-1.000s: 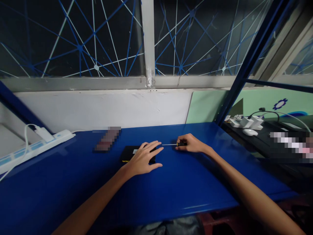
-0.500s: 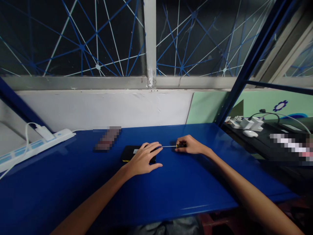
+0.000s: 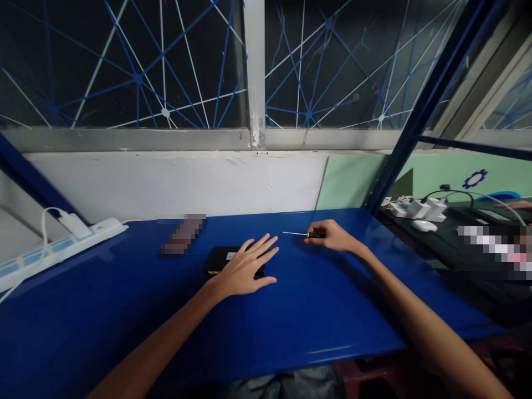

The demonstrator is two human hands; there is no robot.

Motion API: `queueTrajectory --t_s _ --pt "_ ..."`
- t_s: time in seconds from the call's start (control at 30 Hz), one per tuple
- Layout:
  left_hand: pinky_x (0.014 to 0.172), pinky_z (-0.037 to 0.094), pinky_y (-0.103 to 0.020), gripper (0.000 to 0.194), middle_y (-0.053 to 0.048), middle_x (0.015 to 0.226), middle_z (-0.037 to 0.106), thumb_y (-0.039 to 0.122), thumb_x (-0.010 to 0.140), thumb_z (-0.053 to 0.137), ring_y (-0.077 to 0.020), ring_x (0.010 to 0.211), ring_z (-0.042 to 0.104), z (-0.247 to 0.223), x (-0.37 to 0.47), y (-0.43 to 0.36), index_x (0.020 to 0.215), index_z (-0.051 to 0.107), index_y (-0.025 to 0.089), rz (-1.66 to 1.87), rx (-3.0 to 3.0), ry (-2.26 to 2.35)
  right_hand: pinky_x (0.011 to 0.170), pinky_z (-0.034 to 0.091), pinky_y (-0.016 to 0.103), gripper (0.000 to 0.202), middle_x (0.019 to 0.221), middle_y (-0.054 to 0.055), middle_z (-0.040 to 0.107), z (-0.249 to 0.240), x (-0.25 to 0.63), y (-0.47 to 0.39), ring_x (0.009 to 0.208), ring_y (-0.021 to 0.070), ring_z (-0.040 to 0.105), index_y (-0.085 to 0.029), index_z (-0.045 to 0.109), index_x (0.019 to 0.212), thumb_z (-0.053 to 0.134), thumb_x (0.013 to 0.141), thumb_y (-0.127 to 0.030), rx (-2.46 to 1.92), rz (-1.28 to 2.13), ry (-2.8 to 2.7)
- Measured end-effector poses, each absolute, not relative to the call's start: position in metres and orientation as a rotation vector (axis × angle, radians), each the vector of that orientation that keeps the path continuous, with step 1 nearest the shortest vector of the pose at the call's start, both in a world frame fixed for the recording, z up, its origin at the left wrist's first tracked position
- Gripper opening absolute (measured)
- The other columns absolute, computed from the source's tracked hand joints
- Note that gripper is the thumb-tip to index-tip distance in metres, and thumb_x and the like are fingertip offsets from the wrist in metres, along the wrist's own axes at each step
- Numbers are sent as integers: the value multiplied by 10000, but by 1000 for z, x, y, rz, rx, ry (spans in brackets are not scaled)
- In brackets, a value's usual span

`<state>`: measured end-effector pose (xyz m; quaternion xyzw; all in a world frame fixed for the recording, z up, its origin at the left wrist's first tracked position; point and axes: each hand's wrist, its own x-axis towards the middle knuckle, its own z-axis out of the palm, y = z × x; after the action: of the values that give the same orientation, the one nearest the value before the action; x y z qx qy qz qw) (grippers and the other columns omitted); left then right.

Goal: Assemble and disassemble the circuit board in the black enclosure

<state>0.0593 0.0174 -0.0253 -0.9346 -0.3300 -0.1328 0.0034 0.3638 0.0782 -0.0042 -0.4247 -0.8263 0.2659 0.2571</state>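
Observation:
My left hand (image 3: 248, 267) lies spread over the right part of a flat black box (image 3: 219, 259) with a small white label and a yellow strip on its near edge. Its fingers are apart, and much of the box is hidden under it. My right hand (image 3: 330, 235) is closed around the black and yellow handle of a screwdriver (image 3: 296, 233). The thin metal shaft points left. Its tip ends a short way to the right of my left fingertips, apart from the box.
The blue table (image 3: 266, 332) bears a blurred-out flat object (image 3: 185, 235) behind the box. A white power strip (image 3: 95, 233) with a plugged-in charger stands at the left. On a dark table to the right are white plugs (image 3: 428, 209) and cables; another person's hand (image 3: 517, 205) shows at the edge.
My right hand has moved right and slightly back, drawing the screwdriver's tip away from my left fingers. The left hand's fingers have spread a little wider. Another person's hand has appeared at far right.

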Motion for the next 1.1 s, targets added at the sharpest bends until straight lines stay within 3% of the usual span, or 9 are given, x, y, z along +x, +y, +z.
queueTrajectory --t_s 0.1,0.27,0.4,0.7,1.1 --pt "1136 197 -539 749 -85 1583 216 580 892 528 -315 1437 221 -24 55 19 1512 233 280 -427 -2898 -1095 518 285 235 299 608 -30 497 -3 369 79 545 92 392 -154 607 720 664 778 -442 -1168 710 -2228" --pt "1038 333 -516 776 -125 1421 467 629 830 576 -346 1261 451 -17 34 26 1477 344 268 -418 -2910 -1236 497 261 230 369 582 -40 446 -5 361 69 525 84 349 -150 598 699 589 841 -492 -1113 794 -2347" --pt "985 372 -505 708 -108 1293 548 656 813 564 -316 1120 534 -14 18 32 1404 467 278 -386 -2949 -1269 483 232 230 402 562 -43 433 -6 348 59 503 81 329 -146 615 720 550 865 -516 -1088 825 -2424" --pt "971 378 -482 668 -86 1291 555 627 815 572 -314 1115 532 -10 16 34 1393 477 307 -312 -2979 -1297 499 224 235 472 561 -55 347 -6 332 47 513 77 269 -155 545 609 525 887 -535 -927 901 -2523" --pt "947 408 -474 673 -98 1273 565 625 801 593 -317 1108 537 -13 15 36 1387 487 312 -356 -2985 -1275 507 206 242 471 553 -57 357 -12 325 44 518 78 273 -158 522 587 531 889 -519 -902 888 -2570"
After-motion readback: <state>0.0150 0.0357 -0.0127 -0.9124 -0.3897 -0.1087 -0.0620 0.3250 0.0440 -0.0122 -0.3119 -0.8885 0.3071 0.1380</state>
